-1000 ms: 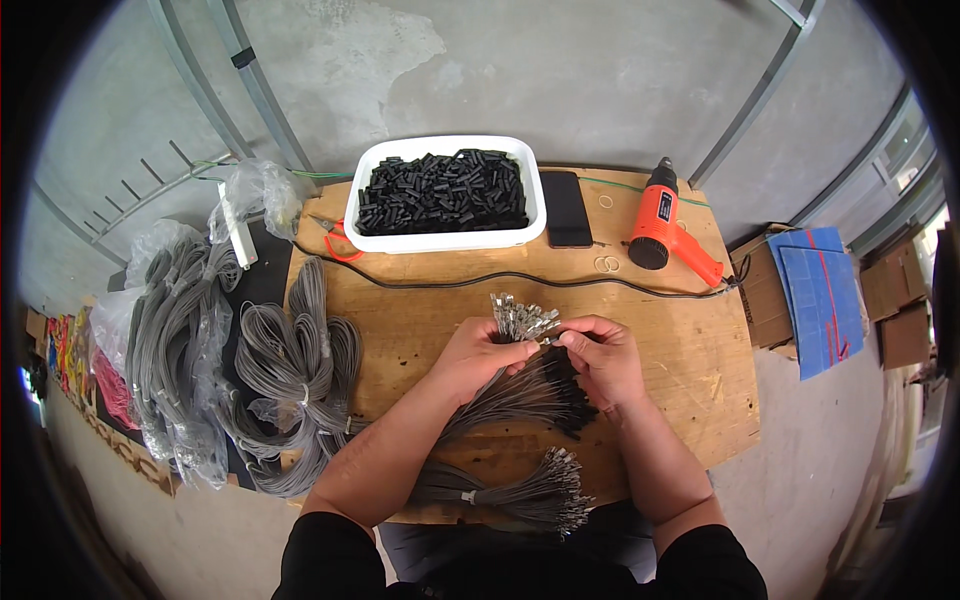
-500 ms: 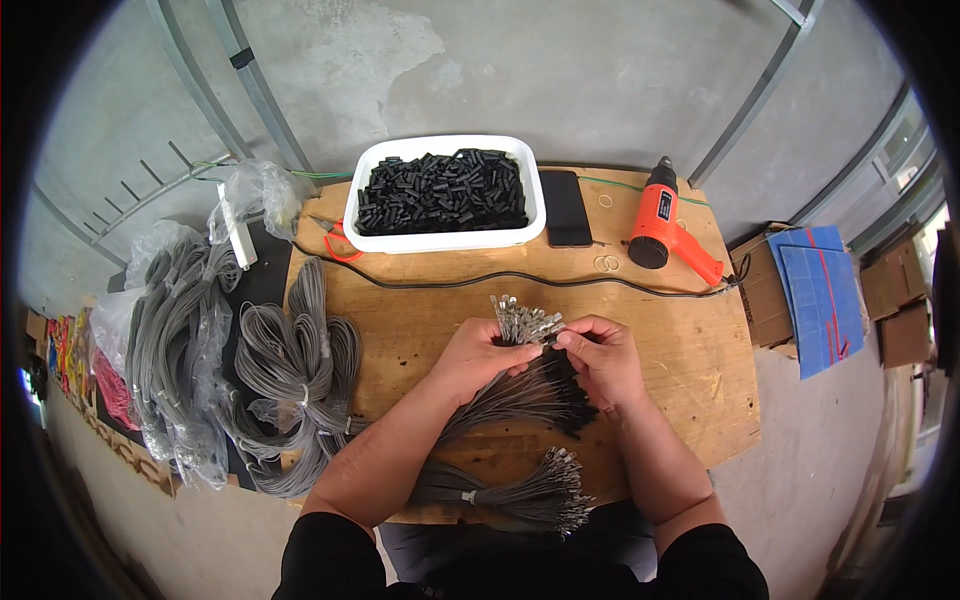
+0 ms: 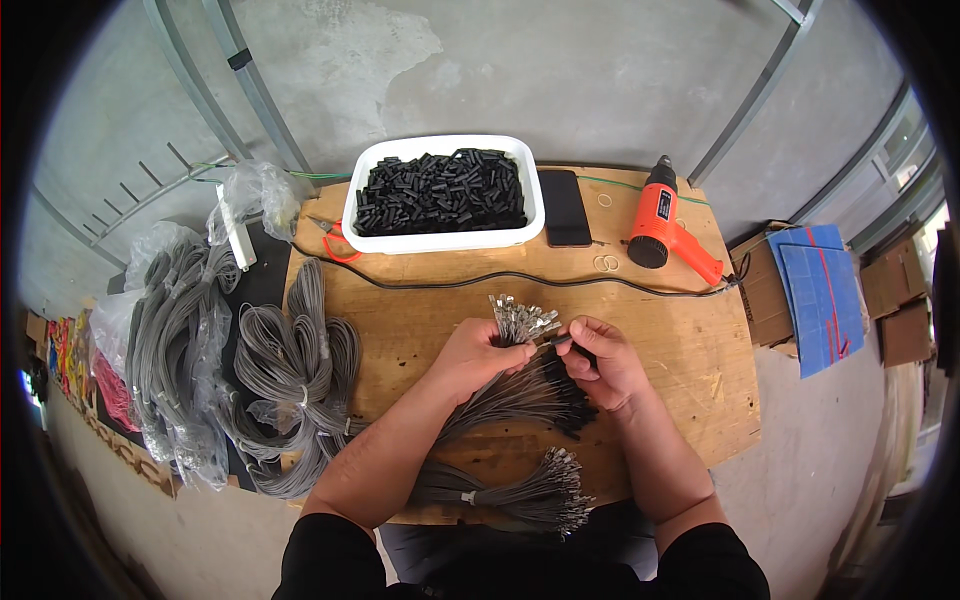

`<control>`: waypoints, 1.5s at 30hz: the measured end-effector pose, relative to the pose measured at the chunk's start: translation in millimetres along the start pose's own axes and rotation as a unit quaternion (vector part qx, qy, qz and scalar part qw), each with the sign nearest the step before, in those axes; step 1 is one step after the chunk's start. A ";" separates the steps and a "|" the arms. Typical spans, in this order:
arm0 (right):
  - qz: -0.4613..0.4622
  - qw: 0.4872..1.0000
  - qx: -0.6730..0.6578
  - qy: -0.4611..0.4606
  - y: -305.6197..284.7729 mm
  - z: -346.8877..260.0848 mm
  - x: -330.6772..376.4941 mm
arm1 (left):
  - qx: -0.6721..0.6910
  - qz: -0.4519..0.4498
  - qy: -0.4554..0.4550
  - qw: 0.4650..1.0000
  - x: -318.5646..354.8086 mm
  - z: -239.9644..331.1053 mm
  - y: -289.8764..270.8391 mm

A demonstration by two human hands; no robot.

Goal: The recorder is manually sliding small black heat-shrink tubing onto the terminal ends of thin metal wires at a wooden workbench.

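My left hand (image 3: 472,355) is closed round a bunch of grey wires, whose silvery metal terminals (image 3: 522,318) fan out above the thumb. Just to the right, my right hand (image 3: 608,362) pinches a short black sleeve (image 3: 560,340) between thumb and fingers. Whether a wire runs through that sleeve is too small to tell. Below both hands, more grey wires (image 3: 490,408) spread across the table, with black ends (image 3: 575,412) gathered under my right wrist. Nearer me lies a second tied bundle of grey wires (image 3: 500,493) with bare metal terminals.
A white tub (image 3: 440,243) full of black sleeves stands at the back, beside a dark phone (image 3: 566,208). An orange heat gun (image 3: 655,220) lies right, its black cord (image 3: 470,283) crossing the table. Left are orange-handled pliers (image 3: 340,242) and coiled grey wires (image 3: 290,360).
My right hand has drawn slightly right, away from the terminals, and the black sleeve in its fingers now shows. My left hand keeps its hold on the bunch.
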State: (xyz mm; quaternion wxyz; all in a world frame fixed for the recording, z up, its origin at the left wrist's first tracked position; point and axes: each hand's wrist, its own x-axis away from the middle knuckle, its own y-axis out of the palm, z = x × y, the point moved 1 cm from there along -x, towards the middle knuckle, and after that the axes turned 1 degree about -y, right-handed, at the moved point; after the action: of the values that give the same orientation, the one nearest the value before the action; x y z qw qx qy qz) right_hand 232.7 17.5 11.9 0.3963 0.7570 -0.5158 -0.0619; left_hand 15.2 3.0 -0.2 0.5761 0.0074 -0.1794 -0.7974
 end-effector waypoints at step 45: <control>0.038 0.976 0.162 -0.141 18.6 7.1 5.8 | -0.034 -0.009 0.008 0.999 0.5 -3.9 4.8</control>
State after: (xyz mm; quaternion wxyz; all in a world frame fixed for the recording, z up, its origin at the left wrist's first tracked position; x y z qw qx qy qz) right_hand 218.2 6.0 21.2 0.1934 0.7745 -0.5984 -0.0686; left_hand 20.3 0.2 -2.3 0.5704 -0.0045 -0.1475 -0.8080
